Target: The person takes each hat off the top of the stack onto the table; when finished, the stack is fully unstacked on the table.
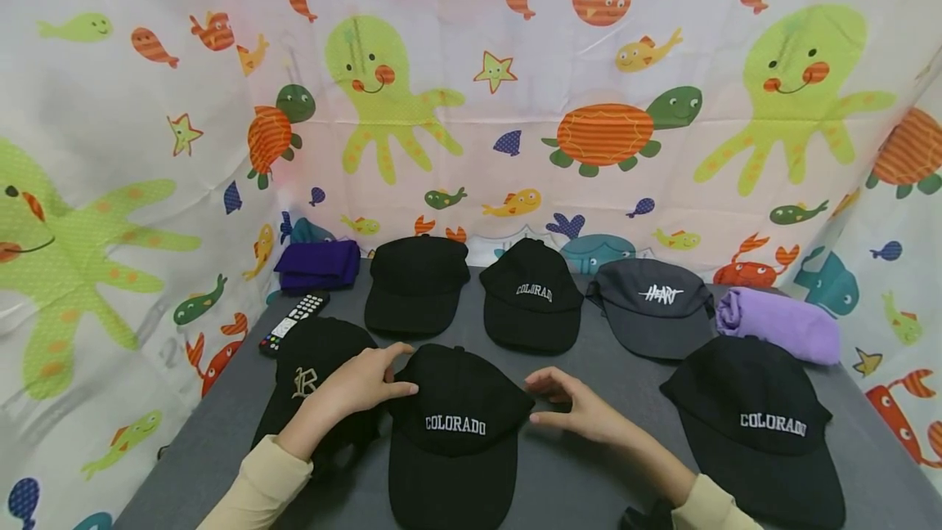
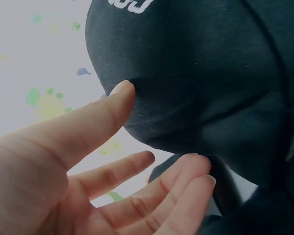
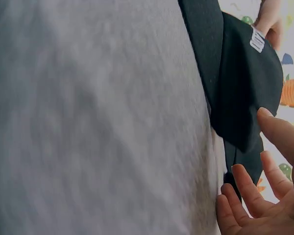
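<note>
A black cap (image 1: 452, 481) with white COLORADO lettering lies at the front middle of the grey table, its brim toward me. My left hand (image 1: 361, 387) is at the cap's left side. In the left wrist view, the thumb touches the black fabric (image 2: 186, 73) while the other fingers are loosely bent below the cap's edge. On the opposite side, my right hand (image 1: 581, 411) has its fingertips beside the cap's right edge. The right wrist view shows that hand's fingers (image 3: 252, 193) spread and relaxed, with the thumb tip at the cap (image 3: 252, 83); contact is hard to tell.
A black cap with a gold letter (image 1: 316, 358) is partly behind my left forearm. Another COLORADO cap (image 1: 758, 432) lies right. Along the back are a plain black cap (image 1: 415, 285), a COLORADO cap (image 1: 530, 301), a grey cap (image 1: 655, 317), purple cloth (image 1: 316, 264), lilac cloth (image 1: 780, 325) and a remote (image 1: 294, 321).
</note>
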Demonstrator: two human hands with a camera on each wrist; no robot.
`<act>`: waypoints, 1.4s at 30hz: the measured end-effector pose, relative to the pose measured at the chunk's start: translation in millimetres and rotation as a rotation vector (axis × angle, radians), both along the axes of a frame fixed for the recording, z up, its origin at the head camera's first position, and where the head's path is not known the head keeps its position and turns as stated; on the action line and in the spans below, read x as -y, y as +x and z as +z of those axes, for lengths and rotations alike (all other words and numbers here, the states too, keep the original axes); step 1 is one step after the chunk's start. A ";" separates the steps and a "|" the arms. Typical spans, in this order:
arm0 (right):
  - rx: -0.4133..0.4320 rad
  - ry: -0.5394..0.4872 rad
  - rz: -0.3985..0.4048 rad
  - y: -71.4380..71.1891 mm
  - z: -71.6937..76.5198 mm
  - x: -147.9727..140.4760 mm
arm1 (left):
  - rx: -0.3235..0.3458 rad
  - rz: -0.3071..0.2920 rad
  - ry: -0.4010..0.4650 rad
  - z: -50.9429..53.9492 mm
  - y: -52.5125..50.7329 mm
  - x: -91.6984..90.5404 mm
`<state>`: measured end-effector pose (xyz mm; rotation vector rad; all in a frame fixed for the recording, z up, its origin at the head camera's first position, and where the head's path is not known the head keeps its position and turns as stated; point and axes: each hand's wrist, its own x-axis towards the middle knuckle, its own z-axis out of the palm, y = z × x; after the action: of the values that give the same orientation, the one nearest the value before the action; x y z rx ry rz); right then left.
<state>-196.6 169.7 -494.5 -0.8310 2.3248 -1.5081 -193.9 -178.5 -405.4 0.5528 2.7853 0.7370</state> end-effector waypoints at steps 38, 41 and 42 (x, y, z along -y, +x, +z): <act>0.050 0.056 -0.229 -47.9 11.5 -40.7 | 0.366 -0.202 0.155 11.8 -113.4 -70.7; 0.063 0.067 -0.262 -53.8 11.7 -41.7 | 0.439 -0.178 0.162 7.2 -124.9 -73.2; 0.056 0.075 -0.262 -56.1 11.7 -42.3 | 0.459 -0.172 0.163 6.2 -128.5 -73.9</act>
<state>-252.6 211.9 -482.7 -0.4727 2.5087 -1.5076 -322.4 -104.6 -399.2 0.5595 2.2422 0.9233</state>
